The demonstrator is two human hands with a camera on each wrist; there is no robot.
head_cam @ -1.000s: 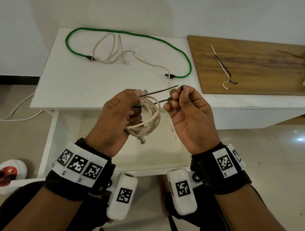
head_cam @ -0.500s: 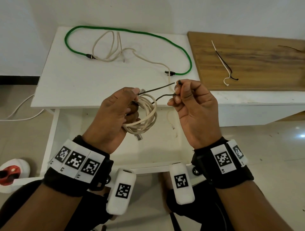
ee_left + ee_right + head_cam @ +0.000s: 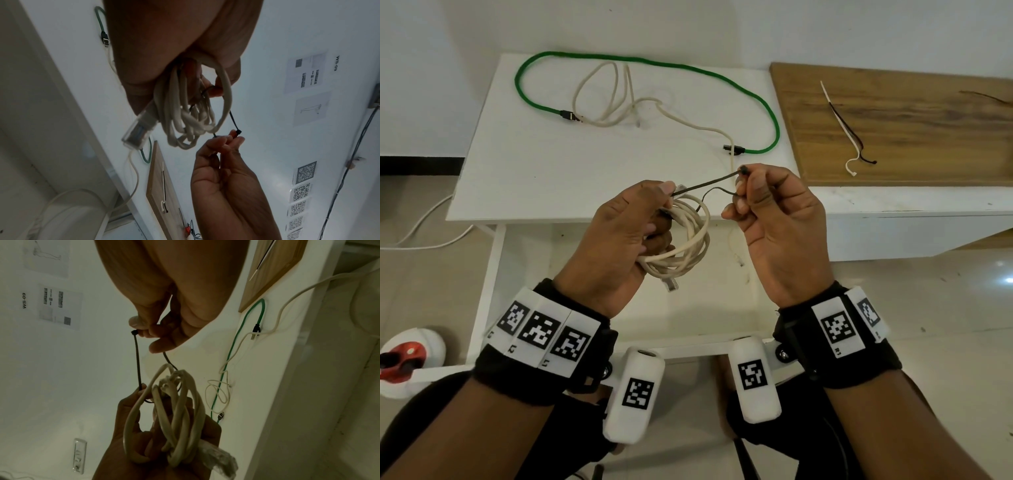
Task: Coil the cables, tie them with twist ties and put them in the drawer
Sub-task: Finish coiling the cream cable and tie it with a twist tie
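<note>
My left hand (image 3: 633, 226) grips a coiled cream cable (image 3: 688, 246) above the open drawer (image 3: 688, 315); the coil (image 3: 191, 120) hangs from the fingers, a clear plug (image 3: 137, 131) dangling. A black tie (image 3: 705, 185) runs around the coil's strands. My right hand (image 3: 750, 192) pinches both ends of the tie, its square head (image 3: 134, 332) sticking out past the fingertips. The tie (image 3: 138, 360) stretches from the coil (image 3: 174, 415) to those fingers. On the white table (image 3: 544, 164) lie a green cable (image 3: 654, 65) and a loose cream cable (image 3: 619, 99).
A wooden board (image 3: 914, 137) lies on the table's right part, holding a white tie and a black tie (image 3: 849, 137). A white lead (image 3: 424, 233) runs over the floor at left, beside a red and white object (image 3: 404, 359).
My right hand has gathered both tie ends between its fingers and lifted slightly up and right, drawing the tie tauter. The left hand keeps its hold on the coil.
</note>
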